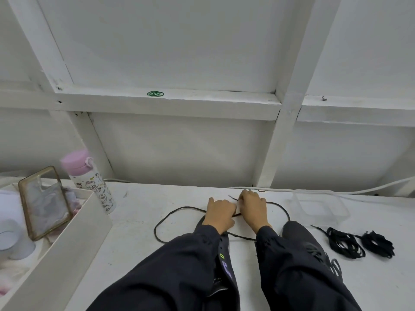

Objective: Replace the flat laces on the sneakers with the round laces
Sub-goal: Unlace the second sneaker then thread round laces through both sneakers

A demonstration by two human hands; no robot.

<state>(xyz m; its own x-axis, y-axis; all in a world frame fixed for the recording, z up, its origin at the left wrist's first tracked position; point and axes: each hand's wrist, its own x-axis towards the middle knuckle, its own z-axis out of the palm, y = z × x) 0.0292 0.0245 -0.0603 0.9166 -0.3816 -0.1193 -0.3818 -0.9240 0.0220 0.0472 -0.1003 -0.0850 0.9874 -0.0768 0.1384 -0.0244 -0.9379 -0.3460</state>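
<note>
Two black sneakers stand on the white table. The left sneaker [224, 257] lies mostly under my forearms, its toe beneath my hands. My left hand [219, 213] grips the shoe's front. My right hand [252, 208] pinches a round black lace [170, 215], whose tip sticks up beside its fingers. This lace loops out to the left and to the right of the shoe. The right sneaker [303, 241] stands beside my right sleeve, laced. Two bundles of black laces [343, 242] [378, 243] lie to its right; I cannot tell their type.
A clear plastic container [321, 204] sits at the back right. A pink-capped bottle [89, 180], a framed mirror [43, 203] and a white box edge [67, 241] stand at the left. A white cable [336, 191] runs along the wall. Green bangles [155, 93] lie on the ledge above.
</note>
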